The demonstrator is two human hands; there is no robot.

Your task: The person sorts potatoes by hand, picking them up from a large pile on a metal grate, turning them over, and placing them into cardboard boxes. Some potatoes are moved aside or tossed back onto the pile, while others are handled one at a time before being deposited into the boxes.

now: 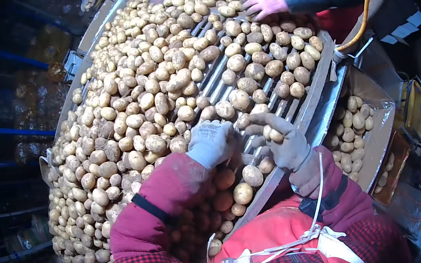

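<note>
The right hand [285, 144], in a grey glove, has its fingers [259, 119] curled around a small potato [275, 135], held just above the near edge of the roller tabletop [212, 83]. The left hand [211, 142], also gloved, lies palm down just beside it, on the heap of potatoes [135, 105]. Its fingers are bent under, and I cannot tell whether they hold anything. The heap covers most of the rollers, thickest on the left. To the right, below the rim, a lined bin [383, 126] holds more potatoes. At the far side, a co-worker's pink gloves [263, 3] rest on the potatoes, near a yellow hose [366, 2].
</note>
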